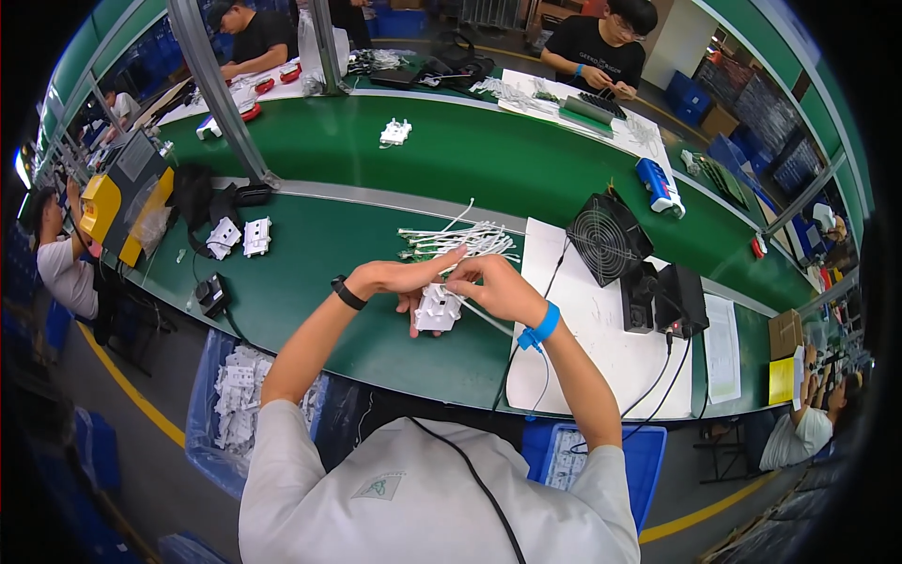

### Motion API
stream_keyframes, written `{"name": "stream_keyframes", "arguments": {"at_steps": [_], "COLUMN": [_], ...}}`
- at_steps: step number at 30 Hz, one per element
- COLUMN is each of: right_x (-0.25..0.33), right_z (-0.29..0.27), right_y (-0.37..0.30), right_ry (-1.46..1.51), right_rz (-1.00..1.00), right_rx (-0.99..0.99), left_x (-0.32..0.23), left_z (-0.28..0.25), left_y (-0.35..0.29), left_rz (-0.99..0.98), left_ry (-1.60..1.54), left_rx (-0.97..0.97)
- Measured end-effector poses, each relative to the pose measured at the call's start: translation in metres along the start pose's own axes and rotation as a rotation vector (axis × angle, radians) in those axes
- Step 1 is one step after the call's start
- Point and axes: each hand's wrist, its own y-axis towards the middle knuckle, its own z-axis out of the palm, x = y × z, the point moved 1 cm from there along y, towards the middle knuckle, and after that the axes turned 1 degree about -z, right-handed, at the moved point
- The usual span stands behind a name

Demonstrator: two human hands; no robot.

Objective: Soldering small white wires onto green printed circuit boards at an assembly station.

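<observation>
Over the green bench, my left hand (402,276) is wrapped round a white plastic housing (437,309), its fingers showing beneath and beside it. My right hand (498,288) pinches a white cable (490,319) at the housing's upper edge; the cable trails off under my right wrist. The pinched end is hidden by my fingers, so I cannot tell whether it sits inside the housing. Just beyond my hands lies a bundle of white cables (474,239). Two more white housings, one (256,237) beside the other (224,239), rest farther left.
A black fan (609,240) and black power units (678,299) stand on a white sheet (554,352) at right. One housing (396,133) lies on the green belt (324,141). A lined bin (202,414) of white parts sits below left, a blue bin (648,451) below right. Co-workers sit across.
</observation>
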Motion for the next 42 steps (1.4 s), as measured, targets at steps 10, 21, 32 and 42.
{"name": "stream_keyframes", "arguments": {"at_steps": [10,21,32,42], "right_x": [-0.039,-0.037,-0.016,-0.102], "right_z": [-0.008,-0.032,-0.003,-0.085], "right_y": [-0.014,-0.043,-0.090,-0.219], "right_ry": [0.257,0.573,-0.248,0.214], "right_rz": [0.150,0.277,0.061,0.413], "right_rx": [-0.302,-0.445,-0.836,-1.328], "left_x": [0.019,-0.008,-0.064,-0.050], "left_z": [0.017,0.034,0.072,0.077], "left_y": [0.031,0.046,0.136,0.181], "left_rz": [0.680,0.644,0.753,0.660], "left_ry": [0.031,0.228,-0.162,0.065], "left_rx": [-0.642,-1.076,-0.832,-0.705]}}
